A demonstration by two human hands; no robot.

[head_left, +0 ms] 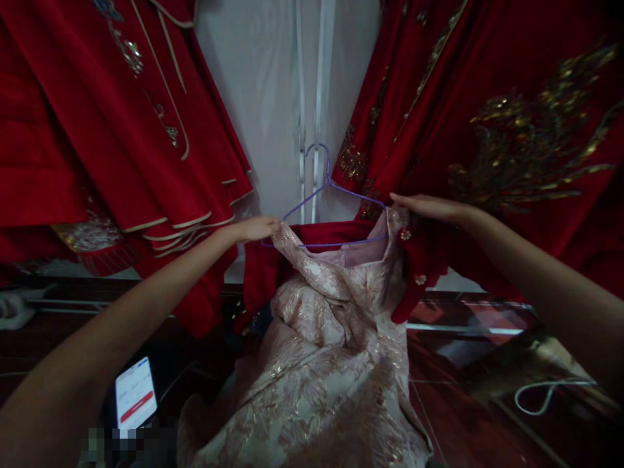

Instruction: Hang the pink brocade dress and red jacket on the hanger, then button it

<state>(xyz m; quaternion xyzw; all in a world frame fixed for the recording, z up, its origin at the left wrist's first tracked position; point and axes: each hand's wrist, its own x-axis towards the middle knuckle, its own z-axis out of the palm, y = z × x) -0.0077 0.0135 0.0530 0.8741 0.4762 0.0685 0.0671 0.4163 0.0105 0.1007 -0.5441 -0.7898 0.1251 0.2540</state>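
Note:
A pale pink and gold brocade dress spreads down the middle of the view, its neckline up at a thin purple wire hanger. The hanger's hook points upward and its lower bar crosses the dress opening. My left hand is closed on the dress's left shoulder, by that end of the hanger. At the right shoulder, my right hand has its thumb side against the cloth and its fingers stretched out; part of its grip is hidden. Red cloth with flower-shaped beads hangs beside the right shoulder.
Red embroidered garments hang at left and right, in front of a pale wall. A lit phone lies at lower left. A white cable loops at lower right over the dark reddish floor.

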